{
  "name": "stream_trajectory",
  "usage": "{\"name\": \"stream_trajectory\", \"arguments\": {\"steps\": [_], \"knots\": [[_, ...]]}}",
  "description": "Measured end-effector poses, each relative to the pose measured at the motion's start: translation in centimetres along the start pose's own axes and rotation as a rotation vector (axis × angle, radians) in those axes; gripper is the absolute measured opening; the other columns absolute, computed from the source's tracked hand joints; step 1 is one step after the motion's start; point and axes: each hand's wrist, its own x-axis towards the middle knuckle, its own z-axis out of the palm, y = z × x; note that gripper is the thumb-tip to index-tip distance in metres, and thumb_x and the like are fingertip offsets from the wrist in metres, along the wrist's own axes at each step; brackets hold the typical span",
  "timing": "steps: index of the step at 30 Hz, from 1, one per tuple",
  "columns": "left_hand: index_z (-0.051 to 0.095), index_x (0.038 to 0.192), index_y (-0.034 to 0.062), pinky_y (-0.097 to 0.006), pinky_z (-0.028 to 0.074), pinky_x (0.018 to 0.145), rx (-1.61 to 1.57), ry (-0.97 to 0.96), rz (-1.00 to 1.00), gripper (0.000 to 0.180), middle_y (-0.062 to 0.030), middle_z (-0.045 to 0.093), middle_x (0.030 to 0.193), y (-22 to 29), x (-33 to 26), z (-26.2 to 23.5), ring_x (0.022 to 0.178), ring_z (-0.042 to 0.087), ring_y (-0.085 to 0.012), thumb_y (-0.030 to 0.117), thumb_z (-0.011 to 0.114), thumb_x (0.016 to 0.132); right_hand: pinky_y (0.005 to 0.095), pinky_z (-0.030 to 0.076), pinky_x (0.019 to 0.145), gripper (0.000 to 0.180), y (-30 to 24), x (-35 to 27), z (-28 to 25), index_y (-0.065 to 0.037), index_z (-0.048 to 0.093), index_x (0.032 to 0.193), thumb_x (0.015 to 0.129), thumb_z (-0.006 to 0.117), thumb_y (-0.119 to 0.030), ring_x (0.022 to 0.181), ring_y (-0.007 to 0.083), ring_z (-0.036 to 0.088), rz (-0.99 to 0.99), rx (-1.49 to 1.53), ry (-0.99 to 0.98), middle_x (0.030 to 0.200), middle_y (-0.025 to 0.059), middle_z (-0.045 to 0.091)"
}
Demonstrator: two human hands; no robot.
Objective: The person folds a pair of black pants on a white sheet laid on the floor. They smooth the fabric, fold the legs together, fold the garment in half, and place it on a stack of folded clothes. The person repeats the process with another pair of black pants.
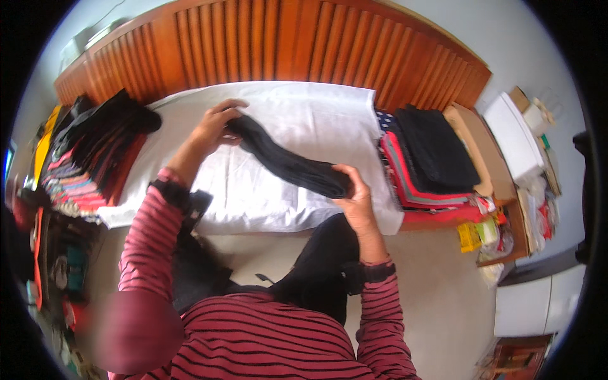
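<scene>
While I stand at the foot of the bed, my left hand (pixel 212 130) grips one end of a long black garment (pixel 288 161), fingers curled round the cloth near the middle of the white sheet (pixel 304 107). My right hand (pixel 356 193) clasps the other end, thumb on top and fingers wrapped beneath, close to the near edge of the mattress. Between my two hands the garment runs slantwise, stretched above the sheet; whether its middle touches the bedding I cannot tell.

Across the far side rises a ribbed wooden headboard (pixel 272 41), reddish brown, curving with the lens. To my left, on the bed's edge, lies a loose heap of dark clothes (pixel 104 136) over striped and coloured fabrics. To my right sits a neat stack of folded garments (pixel 430 158), black on top with red and grey layers beneath, just beside the sheet. Past that stack stands a low wooden side table (pixel 491 164) bearing a white box (pixel 516 136) and small packets. Pale floor (pixel 437 297) spreads below the bed, and the walls behind are light. Both my sleeves are striped red and black, with a dark band at each wrist.
</scene>
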Motion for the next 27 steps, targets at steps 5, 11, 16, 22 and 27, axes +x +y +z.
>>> {"name": "stream_trajectory", "arguments": {"steps": [5,11,16,22,27], "knots": [[0.058,0.111,0.0025,-0.032,0.059,0.06,0.047,-0.222,0.081,0.02,-0.012,0.063,0.095,0.3,0.0,0.7,0.071,0.068,-0.0211,0.013,0.05,0.096,0.0249,0.049,0.086,0.036,-0.7,-0.4,-0.5,-0.003,0.06,0.112,0.079,0.067,0.011,0.095,0.01,0.061,-0.152,-0.296,0.235,0.099,0.0036,0.064],[0.05,0.125,-0.0039,-0.037,0.061,0.083,-0.338,-0.496,0.128,0.035,-0.0211,0.064,0.112,0.9,-1.5,3.8,0.1,0.071,-0.0282,0.013,0.049,0.094,0.0302,0.05,0.083,0.035,-2.6,-0.4,-3.3,-0.003,0.063,0.107,0.076,0.067,0.012,0.09,0.0178,0.064,-0.205,-0.555,0.396,0.095,0.0068,0.063],[0.048,0.127,-0.0061,-0.034,0.06,0.088,-0.048,-0.352,0.087,0.046,-0.0201,0.065,0.115,1.4,-1.2,7.2,0.104,0.069,-0.0276,-0.013,0.064,0.084,0.034,0.05,0.081,0.034,-4.1,-0.7,-6.0,-0.002,0.07,0.099,0.068,0.071,0.013,0.092,0.0242,0.061,-0.317,-0.775,0.528,0.1,0.0087,0.057],[0.055,0.118,-0.0066,-0.034,0.063,0.073,0.212,-0.199,0.137,0.03,-0.0186,0.071,0.098,2.3,1.5,11.0,0.085,0.074,-0.0266,-0.008,0.063,0.089,0.0299,0.051,0.084,0.033,-5.3,-0.8,-9.3,0.003,0.067,0.104,0.072,0.076,0.008,0.097,0.0205,0.061,-0.384,-0.734,0.443,0.107,0.0106,0.061],[0.062,0.114,-0.0024,-0.03,0.063,0.069,0.428,-0.205,0.151,0.026,-0.0169,0.072,0.095,3.6,4.0,13.6,0.081,0.074,-0.025,-0.01,0.064,0.088,0.0264,0.051,0.076,0.026,-5.7,-2.2,-11.2,0.003,0.063,0.107,0.083,0.072,0.002,0.081,0.0128,0.063,-0.275,-0.549,0.347,0.088,0.0101,0.068]]}}
